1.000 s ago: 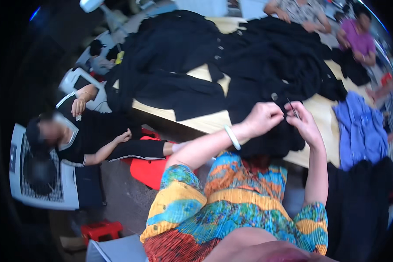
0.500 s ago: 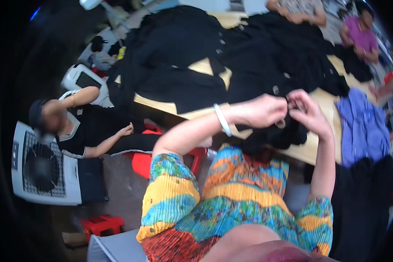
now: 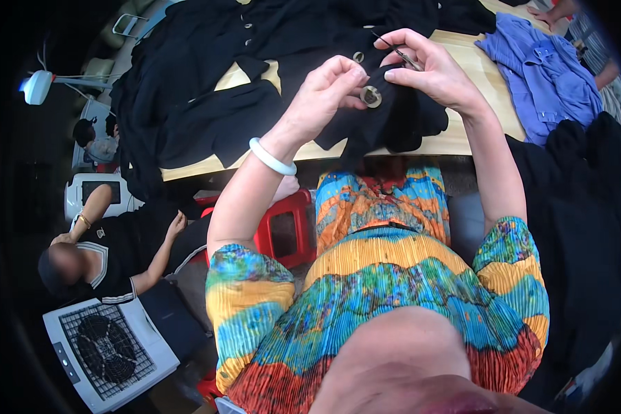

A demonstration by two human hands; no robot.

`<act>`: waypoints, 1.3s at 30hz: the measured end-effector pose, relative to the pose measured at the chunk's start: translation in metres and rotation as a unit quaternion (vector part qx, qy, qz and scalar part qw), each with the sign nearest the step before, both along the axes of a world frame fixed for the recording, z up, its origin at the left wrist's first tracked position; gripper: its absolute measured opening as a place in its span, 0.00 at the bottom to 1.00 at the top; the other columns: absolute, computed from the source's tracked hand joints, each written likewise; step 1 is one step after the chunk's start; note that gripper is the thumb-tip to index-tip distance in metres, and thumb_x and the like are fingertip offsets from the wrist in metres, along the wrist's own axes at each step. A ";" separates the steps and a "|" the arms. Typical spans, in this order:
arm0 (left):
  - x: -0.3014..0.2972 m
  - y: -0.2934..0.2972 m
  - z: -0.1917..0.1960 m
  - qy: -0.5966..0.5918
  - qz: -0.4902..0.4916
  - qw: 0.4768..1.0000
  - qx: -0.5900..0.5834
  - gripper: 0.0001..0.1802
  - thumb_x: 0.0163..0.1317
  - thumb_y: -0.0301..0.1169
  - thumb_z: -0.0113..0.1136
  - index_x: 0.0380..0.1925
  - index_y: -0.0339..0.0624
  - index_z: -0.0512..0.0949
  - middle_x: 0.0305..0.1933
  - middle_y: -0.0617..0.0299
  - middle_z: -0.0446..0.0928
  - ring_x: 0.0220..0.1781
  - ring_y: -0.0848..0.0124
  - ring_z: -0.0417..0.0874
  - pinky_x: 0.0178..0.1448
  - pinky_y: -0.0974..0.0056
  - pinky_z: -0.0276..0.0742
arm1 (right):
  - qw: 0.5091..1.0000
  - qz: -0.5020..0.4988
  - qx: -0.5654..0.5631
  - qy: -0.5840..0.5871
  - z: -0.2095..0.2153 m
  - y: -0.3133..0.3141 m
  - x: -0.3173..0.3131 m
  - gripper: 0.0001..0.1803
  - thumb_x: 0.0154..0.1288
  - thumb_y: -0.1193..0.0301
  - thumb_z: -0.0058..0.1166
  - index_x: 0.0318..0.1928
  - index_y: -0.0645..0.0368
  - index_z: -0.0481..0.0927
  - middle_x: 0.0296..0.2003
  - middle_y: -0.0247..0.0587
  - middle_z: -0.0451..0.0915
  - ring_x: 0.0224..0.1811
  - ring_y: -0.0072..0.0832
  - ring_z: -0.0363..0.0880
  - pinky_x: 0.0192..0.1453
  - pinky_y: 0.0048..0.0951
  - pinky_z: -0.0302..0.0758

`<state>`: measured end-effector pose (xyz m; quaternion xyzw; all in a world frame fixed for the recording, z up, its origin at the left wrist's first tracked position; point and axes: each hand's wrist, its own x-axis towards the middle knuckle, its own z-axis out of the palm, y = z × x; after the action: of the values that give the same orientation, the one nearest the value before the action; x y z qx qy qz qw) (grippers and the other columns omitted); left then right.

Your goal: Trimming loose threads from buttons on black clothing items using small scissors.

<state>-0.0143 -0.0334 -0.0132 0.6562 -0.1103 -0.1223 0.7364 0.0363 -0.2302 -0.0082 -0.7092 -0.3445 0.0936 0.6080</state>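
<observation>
A black garment (image 3: 400, 124) with large round pale buttons is draped over the table's near edge. My left hand (image 3: 321, 90), with a white bangle on its wrist, is closed at the garment's edge beside a button (image 3: 370, 96). Its thumb and forefinger are pinched together; any thread between them is too fine to see. To the right, my right hand (image 3: 438, 72) is closed around small, dark-tipped thread snips (image 3: 403, 58). Their points lean to the far left, above the garment. A second button (image 3: 358, 57) shows between my hands.
More black garments (image 3: 207, 90) cover the wooden table (image 3: 472, 65). Blue-purple folded clothing (image 3: 541, 79) lies at its right end, with black cloth (image 3: 579, 207) below. At left are a seated person (image 3: 117, 255), a red stool (image 3: 286, 224) and a fan unit (image 3: 110, 345).
Both hands have moved apart and now appear higher and farther left in view. The thread snips now show clearly in my right hand. The whole view has shifted and turned.
</observation>
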 end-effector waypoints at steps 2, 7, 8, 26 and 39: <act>0.000 0.001 0.000 0.053 -0.026 0.998 -0.003 0.12 0.62 0.36 0.48 0.36 0.38 0.72 0.34 0.64 0.72 0.34 0.79 0.74 0.38 0.73 0.76 | 1.000 0.005 -0.003 -0.006 -0.003 0.002 -0.002 0.20 0.53 0.77 0.53 0.48 0.61 0.67 0.46 0.35 0.69 0.44 0.20 0.69 0.46 0.20 0.69; 0.000 0.010 0.004 0.156 -0.070 0.983 -0.061 0.11 0.58 0.26 0.49 0.40 0.34 0.72 0.34 0.62 0.75 0.34 0.77 0.77 0.39 0.73 0.77 | 0.999 -0.014 -0.009 -0.029 -0.014 0.013 -0.003 0.17 0.53 0.79 0.51 0.46 0.62 0.69 0.41 0.35 0.71 0.42 0.19 0.71 0.47 0.18 0.68; 0.002 0.012 -0.001 0.173 -0.078 0.978 -0.088 0.14 0.54 0.20 0.49 0.42 0.34 0.71 0.35 0.61 0.75 0.36 0.75 0.78 0.41 0.72 0.77 | 0.998 -0.031 0.014 -0.045 -0.016 0.013 -0.003 0.17 0.53 0.79 0.51 0.46 0.63 0.69 0.38 0.34 0.72 0.42 0.18 0.71 0.48 0.18 0.68; -0.022 -0.048 -0.034 -0.183 0.271 0.939 -0.104 0.26 0.53 0.15 0.52 0.53 0.33 0.59 0.42 0.54 0.74 0.43 0.75 0.75 0.48 0.73 0.72 | 0.958 -0.166 0.199 0.124 -0.034 0.036 -0.034 0.16 0.54 0.75 0.54 0.44 0.63 0.69 0.37 0.34 0.73 0.40 0.15 0.70 0.45 0.16 0.67; -0.018 -0.031 -0.032 -0.214 0.162 0.953 0.139 0.19 0.53 0.18 0.54 0.47 0.40 0.73 0.29 0.65 0.75 0.30 0.82 0.75 0.33 0.79 0.72 | 0.991 -0.077 0.106 0.033 -0.037 0.005 -0.016 0.19 0.54 0.81 0.47 0.49 0.64 0.66 0.42 0.35 0.71 0.45 0.19 0.70 0.50 0.19 0.68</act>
<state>-0.0327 -0.0641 -0.0454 0.7722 -0.1388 0.1276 0.6068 0.0199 -0.2254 -0.0456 -0.6617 -0.2765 0.0330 0.6962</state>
